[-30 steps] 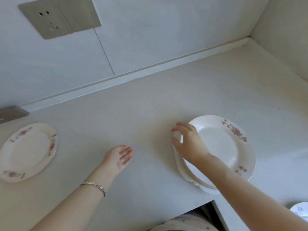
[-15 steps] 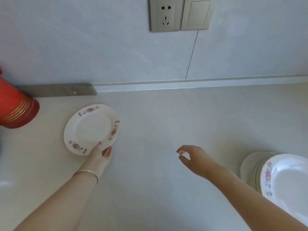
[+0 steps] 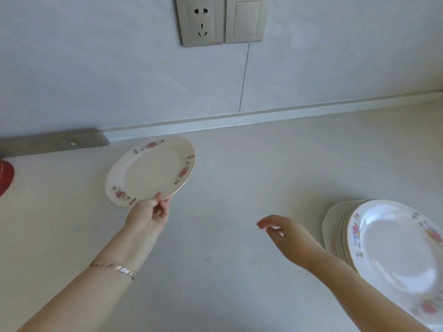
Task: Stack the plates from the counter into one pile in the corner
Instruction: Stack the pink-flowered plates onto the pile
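My left hand (image 3: 149,213) grips the near rim of a white plate with a pink flower border (image 3: 149,171) and holds it tilted, lifted off the pale counter (image 3: 239,188) near the back wall. A pile of several matching plates (image 3: 388,250) stands at the right edge of the view. My right hand (image 3: 285,236) hovers over the counter just left of that pile, fingers apart and curled, holding nothing.
A red container (image 3: 6,178) sits at the far left edge by a grey metal strip (image 3: 52,141). A wall socket (image 3: 200,20) and switch (image 3: 247,19) are on the wall above.
My left hand has closed on the flowered plate and raised its near edge off the counter, moving it to the right. My right hand has stayed near the pile.
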`<act>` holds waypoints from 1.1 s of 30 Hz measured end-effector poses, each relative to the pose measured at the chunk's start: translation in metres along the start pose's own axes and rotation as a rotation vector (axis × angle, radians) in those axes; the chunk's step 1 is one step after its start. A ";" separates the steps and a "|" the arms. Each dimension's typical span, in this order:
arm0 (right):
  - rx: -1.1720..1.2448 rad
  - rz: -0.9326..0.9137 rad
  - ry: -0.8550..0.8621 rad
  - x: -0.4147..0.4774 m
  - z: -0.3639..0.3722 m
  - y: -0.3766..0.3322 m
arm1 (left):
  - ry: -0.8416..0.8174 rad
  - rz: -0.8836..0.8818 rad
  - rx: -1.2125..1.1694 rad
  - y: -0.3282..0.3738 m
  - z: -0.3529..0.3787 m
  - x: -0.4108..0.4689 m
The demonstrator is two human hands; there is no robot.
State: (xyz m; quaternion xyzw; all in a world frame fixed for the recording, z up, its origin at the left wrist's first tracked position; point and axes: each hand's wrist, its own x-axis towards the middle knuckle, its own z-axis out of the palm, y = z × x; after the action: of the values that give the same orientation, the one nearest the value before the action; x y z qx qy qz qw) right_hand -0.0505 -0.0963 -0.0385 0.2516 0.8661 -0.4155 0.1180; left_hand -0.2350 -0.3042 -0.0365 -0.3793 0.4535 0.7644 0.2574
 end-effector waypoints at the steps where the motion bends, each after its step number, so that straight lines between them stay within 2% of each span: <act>1: 0.039 -0.002 0.035 -0.006 -0.008 0.005 | -0.058 0.000 0.058 -0.010 0.011 -0.013; 4: 0.215 0.033 0.204 -0.024 -0.040 0.028 | -0.256 0.024 0.277 -0.045 0.050 -0.051; 8: 0.784 0.169 0.500 -0.058 -0.095 0.066 | -0.473 0.021 0.602 -0.104 0.102 -0.100; 11: 1.105 0.199 0.600 -0.091 -0.140 0.102 | -0.607 -0.034 0.819 -0.152 0.130 -0.134; 13: 1.212 0.226 0.630 -0.113 -0.163 0.125 | -0.672 -0.077 0.955 -0.180 0.142 -0.152; 15: 1.160 0.282 0.675 -0.135 -0.179 0.148 | -0.730 -0.116 1.092 -0.206 0.150 -0.164; 18: 0.851 0.353 0.733 -0.162 -0.187 0.186 | -0.767 -0.131 1.259 -0.237 0.162 -0.176; 22: 0.568 0.419 0.682 -0.178 -0.175 0.229 | -0.694 0.000 1.484 -0.264 0.177 -0.177; 29: 0.564 0.481 0.573 -0.166 -0.147 0.250 | -0.580 0.367 2.026 -0.278 0.178 -0.144; 33: 0.471 0.551 0.570 -0.163 -0.137 0.247 | -0.586 0.426 2.191 -0.279 0.180 -0.127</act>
State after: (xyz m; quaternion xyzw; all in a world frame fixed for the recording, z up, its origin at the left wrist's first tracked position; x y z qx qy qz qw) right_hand 0.2200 0.0864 -0.0484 0.5967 0.6468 -0.4683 -0.0795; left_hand -0.0183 -0.0232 -0.0180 0.3236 0.8515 0.0474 0.4099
